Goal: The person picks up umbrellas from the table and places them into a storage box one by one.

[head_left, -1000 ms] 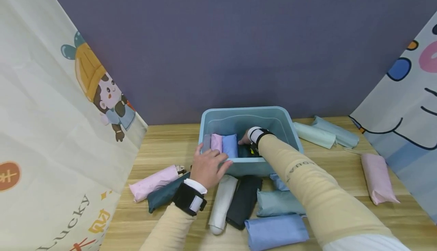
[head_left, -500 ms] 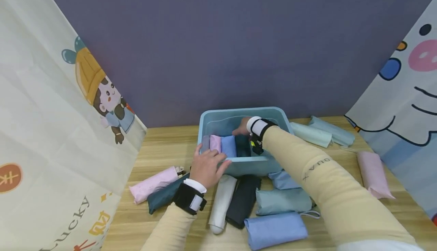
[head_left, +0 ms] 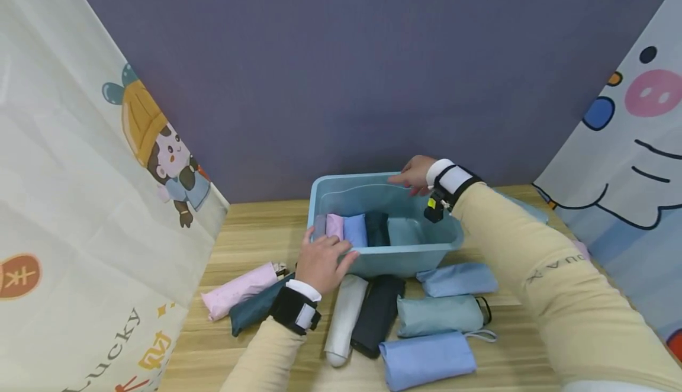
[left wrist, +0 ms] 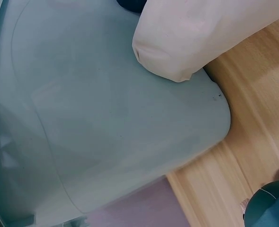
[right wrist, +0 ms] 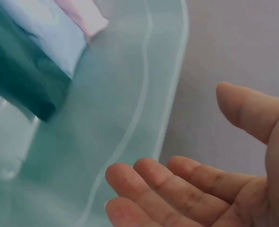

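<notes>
A light blue plastic bin (head_left: 405,250) stands on the wooden table. Along its left side lie folded umbrellas in sleeves: a greyish one (head_left: 319,225), a pink one (head_left: 334,226), a blue one (head_left: 355,230) and a dark green one (head_left: 377,229). My left hand (head_left: 322,262) rests on the near-left rim with fingers spread. Over the back right rim hovers my right hand (head_left: 417,174), holding nothing. In the right wrist view its fingers (right wrist: 167,189) are extended, thumb apart, beside the bin wall. The left wrist view shows a pale umbrella (left wrist: 177,42) against the bin's outer side.
In front of the bin lie a pink umbrella (head_left: 240,288), a dark teal one (head_left: 258,306), a light grey one (head_left: 345,321), a black one (head_left: 377,315) and several blue or grey-green ones (head_left: 439,316). Behind the bin rises a purple-grey wall (head_left: 341,72).
My right hand has left the dark green umbrella in the bin and moved up and right to the back rim. My left hand stays on the near rim.
</notes>
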Demonstrator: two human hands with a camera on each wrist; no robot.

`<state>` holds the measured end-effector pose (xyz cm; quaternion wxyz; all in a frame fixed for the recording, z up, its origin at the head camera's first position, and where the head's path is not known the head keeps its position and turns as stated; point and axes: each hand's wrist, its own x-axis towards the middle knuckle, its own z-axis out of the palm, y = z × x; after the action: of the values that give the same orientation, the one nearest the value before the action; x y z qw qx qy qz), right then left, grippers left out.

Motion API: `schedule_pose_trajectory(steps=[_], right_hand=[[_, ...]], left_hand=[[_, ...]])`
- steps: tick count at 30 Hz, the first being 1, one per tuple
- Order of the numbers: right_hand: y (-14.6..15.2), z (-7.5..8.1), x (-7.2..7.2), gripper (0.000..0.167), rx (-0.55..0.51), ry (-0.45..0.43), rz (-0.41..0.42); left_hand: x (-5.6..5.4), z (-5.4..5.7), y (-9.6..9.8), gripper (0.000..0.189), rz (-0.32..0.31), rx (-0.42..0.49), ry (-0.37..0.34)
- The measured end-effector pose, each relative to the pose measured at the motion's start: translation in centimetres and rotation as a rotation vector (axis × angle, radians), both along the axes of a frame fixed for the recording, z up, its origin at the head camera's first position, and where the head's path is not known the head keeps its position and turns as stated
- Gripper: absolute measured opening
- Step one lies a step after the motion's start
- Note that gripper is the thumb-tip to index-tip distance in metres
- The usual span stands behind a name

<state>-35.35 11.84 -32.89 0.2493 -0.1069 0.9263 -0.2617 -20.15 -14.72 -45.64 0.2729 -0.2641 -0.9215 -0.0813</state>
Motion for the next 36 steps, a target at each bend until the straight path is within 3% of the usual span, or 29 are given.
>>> schedule_pose_trajectory(steps=[7,14,19,24,30,36], right_hand=[[5.1,1.8,0.2,0.080,-0.095,0.071,-0.038],[10.1,1.0,0.2,0.075,-0.134,0.233,-0.131],[12.5,0.0,-0.1,0.079,-0.079,0.369,-0.172],[14.0,-2.3,-0.6,0.084,-0.015,0.452,-0.189],[15.3,-6.2,-1.4,0.072,0.043,0.507,-0.202],[15.6,-8.8,-2.1,0.068,0.097,0.536,-0.196]], left_hand=[[0.1,-0.2,0.2,0.026,0.006,-0.005,0.012],[0.3,-0.4,0.3,0.027,-0.010,-0.013,-0.002],[0.1,-0.4,0.2,0.027,-0.017,0.007,0.012],[0.2,-0.1,0.1,0.026,-0.015,0.015,0.012],[0.3,0.0,0.1,0.025,-0.011,0.006,0.012],[0.2,0.1,0.0,0.025,-0.015,0.009,0.014]])
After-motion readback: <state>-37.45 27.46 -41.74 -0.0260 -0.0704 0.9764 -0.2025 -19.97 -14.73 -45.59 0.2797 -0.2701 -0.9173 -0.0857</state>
